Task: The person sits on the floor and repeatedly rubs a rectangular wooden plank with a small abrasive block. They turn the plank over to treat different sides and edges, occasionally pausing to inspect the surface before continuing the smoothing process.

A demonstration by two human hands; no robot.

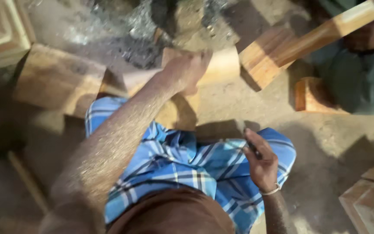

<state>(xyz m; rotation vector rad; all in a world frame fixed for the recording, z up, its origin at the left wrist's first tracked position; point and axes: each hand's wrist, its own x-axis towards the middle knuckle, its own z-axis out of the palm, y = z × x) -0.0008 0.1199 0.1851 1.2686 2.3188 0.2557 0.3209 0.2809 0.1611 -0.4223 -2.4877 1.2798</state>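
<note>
Reaching forward from above the blue checked cloth [187, 164] that covers the person's lap, the left hand [189, 69] rests on the top edge of a pale wooden block [215, 65], fingers curled over it in a closed grasp. That block is light tan, smooth-faced and roughly rectangular, standing on the sandy floor [325, 143] just beyond the cloth; its lower part is hidden behind the forearm and in shadow. The right hand [261, 162] hovers at the right edge of the cloth, fist closed around a thin dark tool [252, 147], of which only a short blurred length shows above the thumb; its kind cannot be told. A metal bangle [270, 190] circles the right wrist. Beyond the cloth and to the right, a longer plank [308, 39] with orange-brown grain lies tilted, one end resting near the pale block. Past that plank sits another person in dark green clothing [360, 78], apart from the hands described. Left of the cloth lies a broad flat board [53, 80], partly shaded. At the lower right, well apart from the cloth, stands a stack of carved wooden pieces [371, 199].
</note>
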